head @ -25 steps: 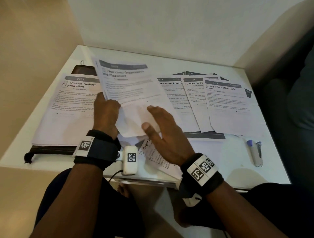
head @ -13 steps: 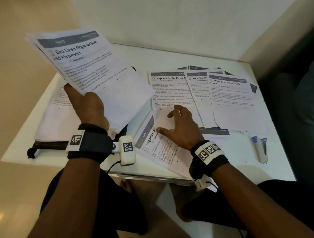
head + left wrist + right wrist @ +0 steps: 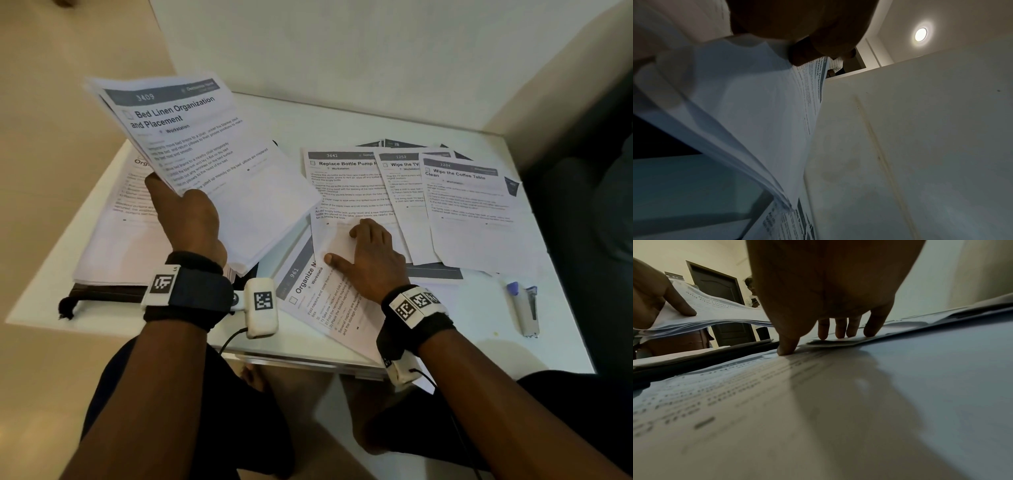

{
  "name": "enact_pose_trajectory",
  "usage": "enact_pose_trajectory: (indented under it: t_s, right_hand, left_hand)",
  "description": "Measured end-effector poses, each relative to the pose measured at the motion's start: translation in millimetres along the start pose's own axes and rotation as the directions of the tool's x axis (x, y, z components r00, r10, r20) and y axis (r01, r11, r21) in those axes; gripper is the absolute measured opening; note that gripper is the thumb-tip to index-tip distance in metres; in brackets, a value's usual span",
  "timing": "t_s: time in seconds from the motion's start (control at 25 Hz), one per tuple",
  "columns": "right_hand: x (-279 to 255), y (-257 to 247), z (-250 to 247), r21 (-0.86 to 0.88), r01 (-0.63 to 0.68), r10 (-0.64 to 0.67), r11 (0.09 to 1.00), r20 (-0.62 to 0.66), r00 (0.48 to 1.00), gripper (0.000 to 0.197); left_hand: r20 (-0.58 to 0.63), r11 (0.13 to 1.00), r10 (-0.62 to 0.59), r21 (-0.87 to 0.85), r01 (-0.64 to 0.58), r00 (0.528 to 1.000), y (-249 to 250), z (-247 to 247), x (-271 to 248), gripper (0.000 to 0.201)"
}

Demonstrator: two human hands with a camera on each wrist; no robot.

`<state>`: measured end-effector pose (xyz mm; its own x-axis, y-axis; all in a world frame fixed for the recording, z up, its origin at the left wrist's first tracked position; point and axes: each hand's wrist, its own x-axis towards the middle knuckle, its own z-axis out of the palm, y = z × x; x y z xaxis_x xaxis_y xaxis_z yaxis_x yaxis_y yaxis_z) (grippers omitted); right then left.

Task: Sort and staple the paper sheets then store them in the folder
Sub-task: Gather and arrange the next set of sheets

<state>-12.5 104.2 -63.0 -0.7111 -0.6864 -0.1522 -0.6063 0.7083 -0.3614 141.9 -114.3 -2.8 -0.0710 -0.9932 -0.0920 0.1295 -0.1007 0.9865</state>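
The white bench (image 3: 479,329) carries fanned printed sheets (image 3: 462,205) beyond the right hand (image 3: 373,260), whose grip lies flat, fingers spread on the "Replace Bottle Pump" sheet (image 3: 342,192). The left hand (image 3: 188,219) grips the "Bed Linen" stack (image 3: 212,164) above the black folder (image 3: 106,291), which holds papers. The stapler (image 3: 527,308) lies right.

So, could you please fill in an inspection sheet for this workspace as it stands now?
Surface: white table, mostly covered with paper.
Job's things: Bed Linen stack lifted; Replace Bottle Pump sheet, Wipe the Coffee Table sheet, Organize sheet lying flat; stapler near right edge; dark folder under left pile.
Clutter: nothing seen.
Grips: left hand holds the stack; right hand rests spread on sheets.
Cables: wrist camera leads.
Surroundings: white wall.
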Motion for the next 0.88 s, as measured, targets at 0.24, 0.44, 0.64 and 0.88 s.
enact_pose_trajectory:
  t_s: [0.24,0.44,0.64,0.88]
  right_hand:
    - [5,6,-10,0.086,0.008,-0.006,0.996,-0.022,1.000,0.039]
    - [8,17,-39,0.483,-0.124,0.093,0.867,0.088,0.992,0.035]
    - [2,19,-47,0.548,-0.151,0.087,0.823,0.142,0.986,0.043]
    - [1,16,-46,0.536,-0.111,0.051,0.837,0.125,0.991,0.045]
  left_hand:
    - [0.001,0.999,-0.027,0.045,0.027,1.000,0,-1,0,0.057]
    - [0.024,0.996,-0.062,0.069,0.060,0.998,1,0,-4,0.057]
    - [0.057,0.992,-0.092,0.086,0.087,0.994,2,2,-11,0.055]
    - [0.054,0.988,-0.118,0.105,0.112,0.992,3,1,-11,0.057]
